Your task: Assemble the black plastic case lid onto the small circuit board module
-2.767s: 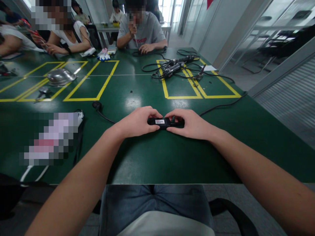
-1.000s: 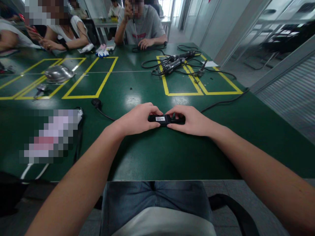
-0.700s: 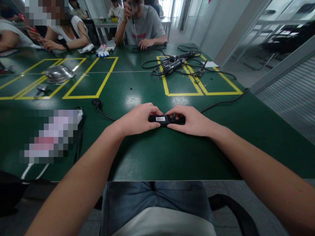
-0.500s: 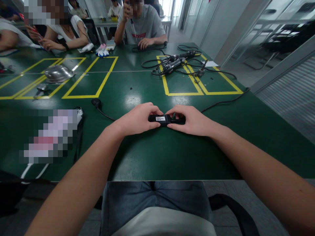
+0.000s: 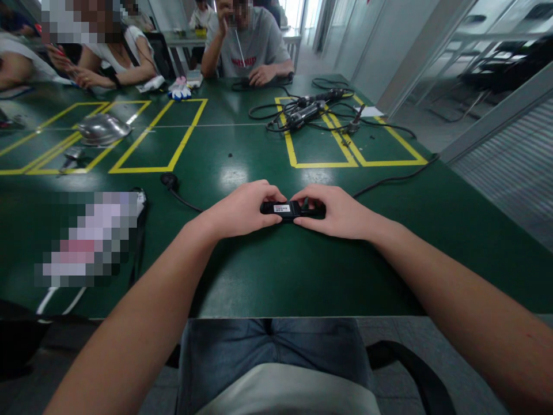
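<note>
Near the middle of the table, my left hand closes thumb and fingers around the left end of a black oblong electrical piece with a white label. My right hand pinches the black connector end against its right side; whether the two parts are one piece I cannot tell. A black cable with a plug runs toward my left wrist, and a black cord leads off behind my right hand toward the right edge. The cable ends at the piece are hidden by my hands.
A blurred-out phone-like object with white cords lies at left. Beyond are yellow tape frames, a metal bowl-like part, tangled corded tools and gloves. Across the table, a co-worker holds a thin rod.
My hands and the black piece hold still. The co-worker's hand across the table has shifted slightly right, and the thin rod they hold has tilted.
</note>
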